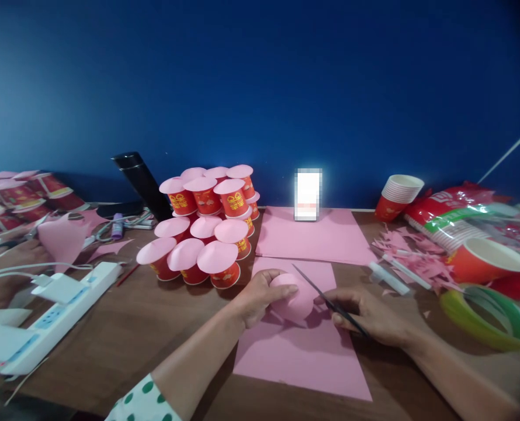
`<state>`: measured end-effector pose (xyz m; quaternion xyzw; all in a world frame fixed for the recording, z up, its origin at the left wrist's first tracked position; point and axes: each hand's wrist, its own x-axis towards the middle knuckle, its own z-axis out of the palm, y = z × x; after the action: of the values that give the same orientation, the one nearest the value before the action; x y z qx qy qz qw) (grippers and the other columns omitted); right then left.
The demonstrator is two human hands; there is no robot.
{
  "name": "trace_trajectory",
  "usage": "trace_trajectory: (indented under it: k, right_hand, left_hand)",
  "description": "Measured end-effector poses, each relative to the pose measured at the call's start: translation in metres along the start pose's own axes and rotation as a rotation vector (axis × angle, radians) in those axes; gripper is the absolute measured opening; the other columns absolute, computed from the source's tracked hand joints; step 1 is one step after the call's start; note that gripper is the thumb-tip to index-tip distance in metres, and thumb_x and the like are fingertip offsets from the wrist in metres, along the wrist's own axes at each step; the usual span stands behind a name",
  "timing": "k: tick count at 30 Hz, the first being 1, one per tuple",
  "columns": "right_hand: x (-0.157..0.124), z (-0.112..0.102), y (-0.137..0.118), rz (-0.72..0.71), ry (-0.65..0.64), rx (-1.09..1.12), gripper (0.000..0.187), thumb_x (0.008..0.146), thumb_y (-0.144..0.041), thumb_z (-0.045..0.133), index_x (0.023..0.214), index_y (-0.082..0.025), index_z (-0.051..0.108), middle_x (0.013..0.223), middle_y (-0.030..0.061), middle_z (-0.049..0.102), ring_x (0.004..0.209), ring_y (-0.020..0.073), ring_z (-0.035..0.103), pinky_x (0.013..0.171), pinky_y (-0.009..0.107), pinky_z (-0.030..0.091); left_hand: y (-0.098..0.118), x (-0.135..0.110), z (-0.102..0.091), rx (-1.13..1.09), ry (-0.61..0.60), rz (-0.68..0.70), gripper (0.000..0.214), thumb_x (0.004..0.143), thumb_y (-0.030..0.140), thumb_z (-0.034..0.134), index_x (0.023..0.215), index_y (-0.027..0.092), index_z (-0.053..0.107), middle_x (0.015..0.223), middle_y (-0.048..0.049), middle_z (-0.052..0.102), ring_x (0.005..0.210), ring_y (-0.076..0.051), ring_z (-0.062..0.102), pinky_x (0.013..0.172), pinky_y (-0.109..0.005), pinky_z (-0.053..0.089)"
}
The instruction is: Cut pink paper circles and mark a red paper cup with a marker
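Observation:
My left hand is closed around a cup covered by a round pink paper piece, held over a pink paper sheet on the wooden table. My right hand grips thin dark scissors, whose blades point up and left, close to the pink piece's right edge. Just behind my left hand stands a stack of red paper cups with pink round lids.
More pink sheets lie behind, with a bright phone leaning on the blue wall. A white power strip lies left. Red cups, pink scraps, a glue stick and green tape rolls sit right.

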<state>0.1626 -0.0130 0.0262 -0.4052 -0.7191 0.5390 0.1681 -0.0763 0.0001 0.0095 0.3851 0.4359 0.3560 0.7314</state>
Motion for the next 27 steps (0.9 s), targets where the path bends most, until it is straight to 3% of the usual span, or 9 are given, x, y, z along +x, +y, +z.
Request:
trace_trajectory:
  k: [7,27]
  right_hand:
    - [-0.0007,0.0010,-0.0032,0.013,-0.047,0.030,0.034,0.084,-0.045,0.060,0.092,-0.013,0.066,0.067,-0.0019,0.052,0.057,0.0084,0.041,0.050,0.019,0.031]
    - [-0.0006,0.0010,0.0016,0.017,-0.059,0.014,0.040,0.082,-0.050,0.059,0.092,-0.013,0.067,0.076,0.0024,0.060,0.064,0.0126,0.047,0.056,0.023,0.037]
  left_hand:
    - [-0.0032,0.0011,0.0014,-0.003,0.001,0.002,0.051,0.049,0.040,0.087,0.084,0.011,0.065,0.073,-0.0051,0.065,0.061,-0.015,0.060,0.053,-0.026,0.050]
    - [-0.0039,0.0000,0.0034,0.003,-0.039,0.047,0.045,0.051,0.039,0.087,0.082,0.012,0.068,0.075,-0.0045,0.066,0.069,-0.015,0.059,0.067,-0.028,0.048]
